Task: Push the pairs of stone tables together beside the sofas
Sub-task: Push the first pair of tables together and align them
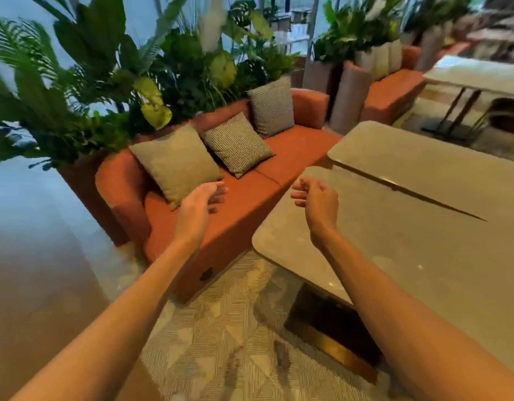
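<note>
Lounge with orange sofa (250, 180) at 11 o'clock, 2 stone tables (394, 227) at 2 o'clock, nearly joined.
Left hand (202, 199) and right hand (318, 198) are held loosely curled, empty; fingers could be pinched in the narrow gap (409, 188).

Readable text: I find none anywhere in my head view.
Stone tables (394, 227): I see bare tops, no label or number.
Sofa (250, 192): I see no brand tag.
Cushions (174, 163): I see woven pattern only, no lettering.
</note>
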### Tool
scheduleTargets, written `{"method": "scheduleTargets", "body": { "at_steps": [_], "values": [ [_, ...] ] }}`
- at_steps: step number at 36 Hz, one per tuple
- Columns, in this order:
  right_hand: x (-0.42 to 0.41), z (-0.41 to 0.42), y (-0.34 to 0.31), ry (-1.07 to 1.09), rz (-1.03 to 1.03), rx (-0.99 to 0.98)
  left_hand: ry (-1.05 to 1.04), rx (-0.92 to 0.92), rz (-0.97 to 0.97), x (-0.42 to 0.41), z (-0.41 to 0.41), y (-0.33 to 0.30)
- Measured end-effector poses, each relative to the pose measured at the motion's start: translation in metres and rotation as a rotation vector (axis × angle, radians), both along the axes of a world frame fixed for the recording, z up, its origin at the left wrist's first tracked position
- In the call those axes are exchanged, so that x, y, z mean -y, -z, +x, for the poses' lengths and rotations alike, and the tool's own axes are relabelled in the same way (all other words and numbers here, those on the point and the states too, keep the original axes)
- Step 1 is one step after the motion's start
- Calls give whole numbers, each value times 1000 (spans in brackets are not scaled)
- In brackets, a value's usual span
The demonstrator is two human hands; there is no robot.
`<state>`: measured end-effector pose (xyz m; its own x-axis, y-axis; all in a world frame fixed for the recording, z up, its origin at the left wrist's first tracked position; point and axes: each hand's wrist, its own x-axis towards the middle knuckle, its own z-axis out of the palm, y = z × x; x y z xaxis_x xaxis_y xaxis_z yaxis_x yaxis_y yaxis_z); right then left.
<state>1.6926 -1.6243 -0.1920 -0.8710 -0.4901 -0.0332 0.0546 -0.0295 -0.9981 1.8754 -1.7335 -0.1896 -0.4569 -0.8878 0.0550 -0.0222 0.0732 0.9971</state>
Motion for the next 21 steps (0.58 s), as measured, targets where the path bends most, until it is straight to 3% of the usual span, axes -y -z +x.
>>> {"method": "scheduleTargets", "body": {
  "at_steps": [9,21],
  "values": [
    [65,10,55,320,170,-4,347,225,-107,123,-57,74],
    [102,17,156,431,429,31,605,447,-222,176,-91,182]
  ]
}}
